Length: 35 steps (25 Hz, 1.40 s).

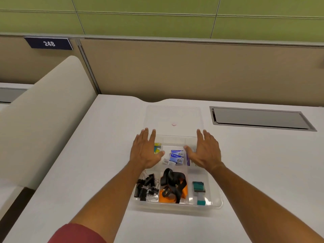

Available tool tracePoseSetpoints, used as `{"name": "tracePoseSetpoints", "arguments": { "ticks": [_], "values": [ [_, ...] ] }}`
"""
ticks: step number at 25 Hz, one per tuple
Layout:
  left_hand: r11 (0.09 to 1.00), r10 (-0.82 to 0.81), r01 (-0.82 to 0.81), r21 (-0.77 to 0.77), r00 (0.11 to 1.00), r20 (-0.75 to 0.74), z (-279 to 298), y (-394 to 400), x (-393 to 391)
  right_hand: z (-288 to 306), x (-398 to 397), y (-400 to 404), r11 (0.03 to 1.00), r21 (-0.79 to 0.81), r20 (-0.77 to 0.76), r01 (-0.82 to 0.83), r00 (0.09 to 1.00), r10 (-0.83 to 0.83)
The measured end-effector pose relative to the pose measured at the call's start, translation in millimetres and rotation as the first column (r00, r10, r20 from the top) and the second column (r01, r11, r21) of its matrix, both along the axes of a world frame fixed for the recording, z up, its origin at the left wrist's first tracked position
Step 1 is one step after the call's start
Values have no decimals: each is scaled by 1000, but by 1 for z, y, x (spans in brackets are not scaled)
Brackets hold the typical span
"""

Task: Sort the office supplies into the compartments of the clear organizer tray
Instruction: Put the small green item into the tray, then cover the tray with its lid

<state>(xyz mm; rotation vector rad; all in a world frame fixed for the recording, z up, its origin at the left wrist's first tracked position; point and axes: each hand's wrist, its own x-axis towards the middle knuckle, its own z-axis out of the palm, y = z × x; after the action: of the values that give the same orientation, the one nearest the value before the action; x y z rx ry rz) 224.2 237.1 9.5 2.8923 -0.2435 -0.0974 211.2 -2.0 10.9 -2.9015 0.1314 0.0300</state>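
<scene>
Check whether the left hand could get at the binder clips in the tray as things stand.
Probably yes. The binder clips lie uncovered in the near left compartment of the tray, just below the left hand, which hovers open and empty. Nothing lies over them; the hand would only need to draw back a little.

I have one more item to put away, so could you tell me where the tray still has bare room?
The long far compartment is almost bare, holding only a small pink disc. The near row is crowded: binder clips, a black strap on orange, teal stamps. The staple boxes sit between the left hand and right hand.
</scene>
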Motion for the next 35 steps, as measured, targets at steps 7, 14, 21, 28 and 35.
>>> {"name": "tracePoseSetpoints", "arguments": {
  "ticks": [7,14,21,28,35],
  "values": [
    [992,121,-124,-21,986,-113,1,11,64,3,60,-11,994,39,-5,101,995,-100],
    [979,180,-200,-36,935,-306,-11,16,118,-6,108,-17,963,169,-132,209,973,-188],
    [908,250,-359,-217,879,-407,-25,6,137,-16,130,-18,898,298,-247,324,935,-255],
    [727,327,-544,-419,811,-485,-13,-2,147,-10,136,-24,693,564,-251,449,893,-375],
    [666,356,-538,-517,838,-413,19,0,140,17,126,-28,564,718,-156,409,884,-441]
  ]
}}
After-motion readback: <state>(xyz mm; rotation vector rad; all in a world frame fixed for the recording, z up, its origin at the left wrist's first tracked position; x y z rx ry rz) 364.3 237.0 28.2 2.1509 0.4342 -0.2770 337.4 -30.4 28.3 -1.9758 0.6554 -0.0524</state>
